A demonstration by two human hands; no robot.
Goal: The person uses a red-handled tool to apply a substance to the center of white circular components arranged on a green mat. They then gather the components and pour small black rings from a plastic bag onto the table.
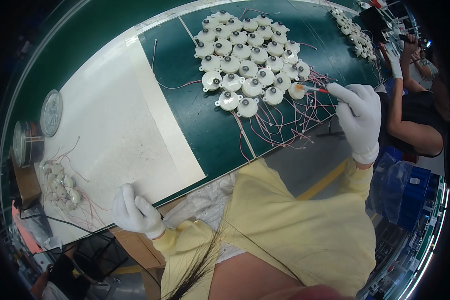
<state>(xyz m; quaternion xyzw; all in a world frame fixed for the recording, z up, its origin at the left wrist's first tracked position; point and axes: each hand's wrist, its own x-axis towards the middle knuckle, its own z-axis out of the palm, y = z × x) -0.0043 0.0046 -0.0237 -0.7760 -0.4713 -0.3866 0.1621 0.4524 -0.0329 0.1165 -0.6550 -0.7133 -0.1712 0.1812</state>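
Dozens of round, glossy discs (250, 70)

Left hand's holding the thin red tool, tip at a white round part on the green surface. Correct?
Not quite: the head view shows the right hand holding the thin red tool. Its tip is at a white round part on the green surface.

Disc cluster (248, 69) on worktable (120, 125), toward back, right of centre; second disc group (355, 36) farther right. Left end: disc pile (60, 191), nearer than tin (29, 143); lid (51, 113) behind tin, to its right. Left hand (135, 212) at near edge, right of pile. Right hand (357, 115) right of cluster, tool (321, 90) between. Co-worker (415, 125) right of right hand.
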